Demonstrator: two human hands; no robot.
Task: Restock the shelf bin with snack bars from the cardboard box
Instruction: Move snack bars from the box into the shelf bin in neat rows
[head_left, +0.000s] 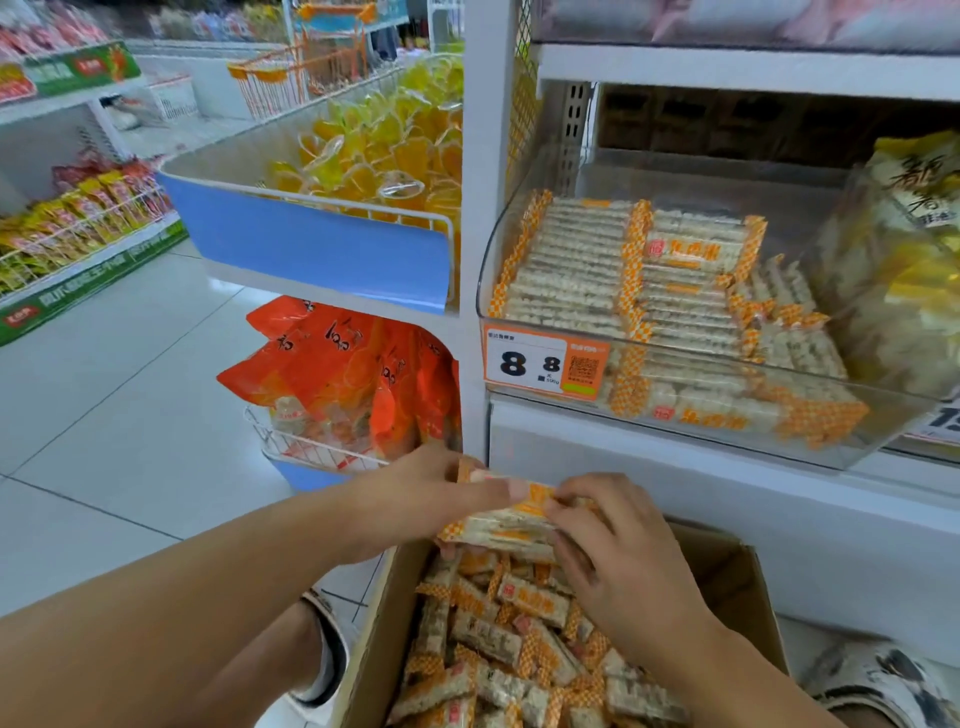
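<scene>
Stack of snack bars (506, 525) gripped between both hands above the far rim of the cardboard box (727, 566). Left hand (415, 499) clasping from nine o'clock, thumb across the top; right hand (613, 540) pinching from three o'clock. Clear shelf bin (675, 332), part-filled, at one o'clock.

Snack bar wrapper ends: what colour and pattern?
Orange-and-white checks, clearest in the head view on the snack bars in the bin.
</scene>
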